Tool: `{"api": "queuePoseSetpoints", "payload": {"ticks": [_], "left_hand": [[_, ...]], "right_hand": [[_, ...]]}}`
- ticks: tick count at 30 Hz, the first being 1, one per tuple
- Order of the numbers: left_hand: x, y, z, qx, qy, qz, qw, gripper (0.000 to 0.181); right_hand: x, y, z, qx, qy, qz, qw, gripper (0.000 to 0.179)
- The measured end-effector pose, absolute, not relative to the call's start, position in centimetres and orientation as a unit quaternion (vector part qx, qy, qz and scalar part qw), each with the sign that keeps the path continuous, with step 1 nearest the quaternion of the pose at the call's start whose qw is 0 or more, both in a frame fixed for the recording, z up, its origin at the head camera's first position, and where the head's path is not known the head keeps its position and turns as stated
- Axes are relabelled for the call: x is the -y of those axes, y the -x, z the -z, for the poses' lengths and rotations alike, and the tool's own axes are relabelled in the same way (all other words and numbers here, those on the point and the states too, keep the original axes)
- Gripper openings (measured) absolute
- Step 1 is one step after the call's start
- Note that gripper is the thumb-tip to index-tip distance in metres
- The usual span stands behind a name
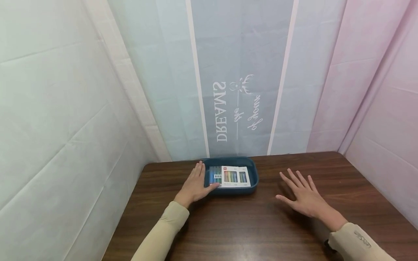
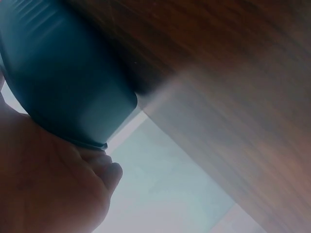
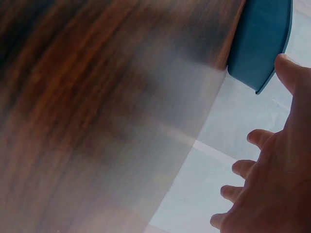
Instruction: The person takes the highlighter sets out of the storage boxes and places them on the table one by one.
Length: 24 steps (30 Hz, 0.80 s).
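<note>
A dark blue plastic basket point(image 1: 254, 181) sits at the far edge of the wooden table. Inside it lie a clear pack of blue and green sticks point(image 1: 214, 174) and two white boxes point(image 1: 230, 176) with windows showing coloured sticks. My left hand point(image 1: 194, 185) lies along the basket's left side with its fingers straight, the thumb reaching over the rim near the clear pack. In the left wrist view, the basket's side wall point(image 2: 73, 82) rises beside the palm. To the right of the basket, my right hand point(image 1: 306, 198) hovers over the table with its fingers spread, holding nothing.
The dark wooden table point(image 1: 241, 224) ends against a pale fabric backdrop point(image 1: 241, 43) printed with mirrored lettering. Fabric walls stand on the left point(image 1: 65, 127) and right point(image 1: 385, 137) too.
</note>
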<state>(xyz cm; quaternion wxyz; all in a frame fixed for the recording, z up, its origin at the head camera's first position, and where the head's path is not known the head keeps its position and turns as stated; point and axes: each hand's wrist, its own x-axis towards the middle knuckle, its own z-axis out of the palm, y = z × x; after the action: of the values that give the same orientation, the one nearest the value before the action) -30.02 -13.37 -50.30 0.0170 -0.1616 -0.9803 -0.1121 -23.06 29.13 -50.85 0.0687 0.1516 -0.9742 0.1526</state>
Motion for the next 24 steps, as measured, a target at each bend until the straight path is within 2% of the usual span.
{"api": "queuePoseSetpoints", "payload": {"ticks": [24], "left_hand": [[11.4,30.2,50.5,0.981,0.169,0.096,0.021,0.118]], "right_hand": [[-29.0,23.2,51.6,0.973,-0.154,-0.154,0.081,0.090]]}}
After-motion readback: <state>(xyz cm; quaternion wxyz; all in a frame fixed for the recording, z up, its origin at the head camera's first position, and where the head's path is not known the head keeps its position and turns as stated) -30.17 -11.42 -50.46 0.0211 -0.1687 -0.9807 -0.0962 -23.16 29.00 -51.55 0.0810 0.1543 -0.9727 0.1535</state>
